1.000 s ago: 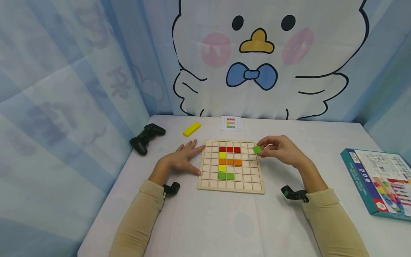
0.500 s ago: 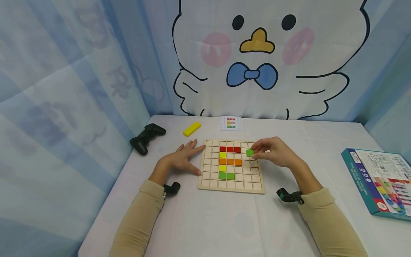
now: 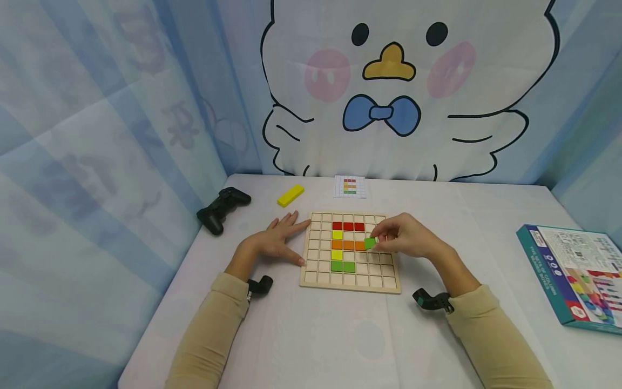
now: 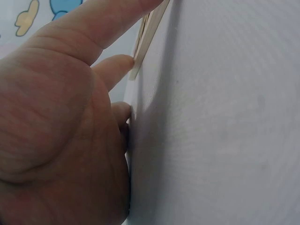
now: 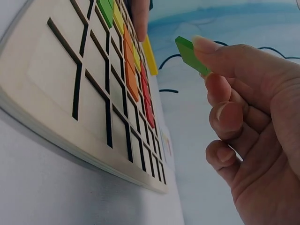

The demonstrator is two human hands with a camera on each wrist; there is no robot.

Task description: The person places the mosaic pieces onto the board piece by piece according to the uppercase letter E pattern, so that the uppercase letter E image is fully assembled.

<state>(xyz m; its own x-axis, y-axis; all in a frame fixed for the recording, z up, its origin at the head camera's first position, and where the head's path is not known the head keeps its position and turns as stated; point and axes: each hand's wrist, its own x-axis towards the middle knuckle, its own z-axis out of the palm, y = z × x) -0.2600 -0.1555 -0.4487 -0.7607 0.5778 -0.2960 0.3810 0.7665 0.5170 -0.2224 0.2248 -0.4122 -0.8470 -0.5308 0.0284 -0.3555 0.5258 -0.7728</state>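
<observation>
Between thumb and fingertips my right hand [image 3: 409, 236] pinches a green square tile [image 3: 370, 243]. The right wrist view shows that green tile [image 5: 188, 54] held up off the wooden grid board [image 5: 61, 140]. My left hand [image 3: 277, 239] lies spread at the board's left side, its thumb and a finger touching the edge. On the grid board [image 3: 350, 289] are a row of red tiles [image 3: 347, 226], a row of orange tiles [image 3: 348, 245], single yellow tiles [image 3: 337, 254] above and below the orange row, and two green tiles [image 3: 342, 266].
A small pattern card [image 3: 350, 187] lies behind the board. Left of it are a yellow bar [image 3: 290, 195] and a black game controller [image 3: 223, 209]. A teal-edged box [image 3: 573, 275] sits at the table's right. A printed curtain stands behind.
My right hand has carried the green tile left and toward me, from the board's upper right edge to beside the orange row. My left hand stays put.
</observation>
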